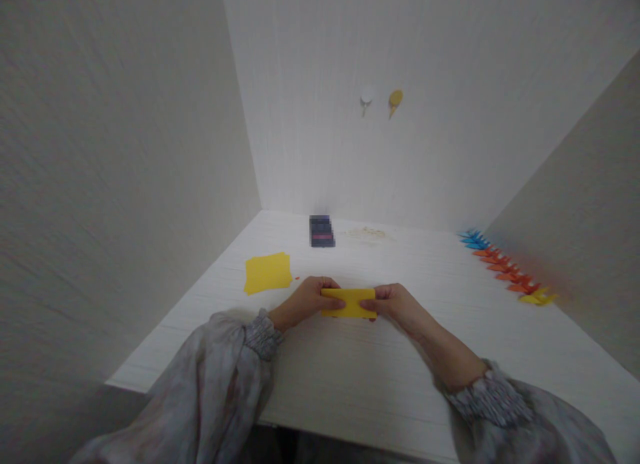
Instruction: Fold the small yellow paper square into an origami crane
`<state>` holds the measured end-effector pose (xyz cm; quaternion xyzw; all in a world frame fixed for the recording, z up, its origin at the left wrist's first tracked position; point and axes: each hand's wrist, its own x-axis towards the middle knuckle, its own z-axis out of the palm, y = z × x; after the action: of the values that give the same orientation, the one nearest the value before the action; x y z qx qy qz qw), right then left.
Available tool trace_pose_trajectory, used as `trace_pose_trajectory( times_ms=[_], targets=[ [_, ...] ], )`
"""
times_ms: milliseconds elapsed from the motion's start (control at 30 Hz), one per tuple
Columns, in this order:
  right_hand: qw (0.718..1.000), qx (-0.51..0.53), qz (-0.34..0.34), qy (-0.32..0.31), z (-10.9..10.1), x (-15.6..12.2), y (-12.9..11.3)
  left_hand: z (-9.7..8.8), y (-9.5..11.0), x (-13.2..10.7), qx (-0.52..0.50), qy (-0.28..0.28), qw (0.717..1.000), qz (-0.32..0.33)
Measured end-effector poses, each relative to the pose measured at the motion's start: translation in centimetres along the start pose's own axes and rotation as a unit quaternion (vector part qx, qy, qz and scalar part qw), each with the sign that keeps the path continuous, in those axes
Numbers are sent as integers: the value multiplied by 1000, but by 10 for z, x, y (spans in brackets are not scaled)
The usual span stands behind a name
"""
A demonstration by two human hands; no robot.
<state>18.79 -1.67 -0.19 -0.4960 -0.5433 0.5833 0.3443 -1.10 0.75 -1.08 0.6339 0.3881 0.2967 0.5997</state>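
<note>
A yellow sheet of paper (353,305), folded into a long rectangle, is held up just above the white table, between both hands. My left hand (315,297) pinches its left end, with the thumb flat on the front face. At the right end my right hand (393,300) grips it the same way, thumb in front and fingers mostly hidden behind. To the left of my left hand lies a stack of yellow paper sheets (267,273), with a tiny orange scrap (297,278) beside it.
A dark, blurred-out rectangular object (321,231) lies near the back wall. Along the right side runs a row of folded paper birds, blue (474,239), orange-red (507,271) and yellow (539,297). Two hooks, white (367,99) and yellow (395,99), are on the back wall.
</note>
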Motion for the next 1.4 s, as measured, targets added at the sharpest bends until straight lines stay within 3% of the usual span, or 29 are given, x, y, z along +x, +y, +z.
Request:
trace_pose_trajectory(
  times_ms=[867,1033,1400],
  targets=[
    [1000,-6,2,17,1,2,4,-1,-2,1,-18,-12,1000,8],
    [1000,-1,-1,-5,0,3,3,0,-2,1,-22,-6,1000,-1],
    [994,-56,-66,65,3,2,3,2,0,-1,-12,-19,1000,-16]
  ],
)
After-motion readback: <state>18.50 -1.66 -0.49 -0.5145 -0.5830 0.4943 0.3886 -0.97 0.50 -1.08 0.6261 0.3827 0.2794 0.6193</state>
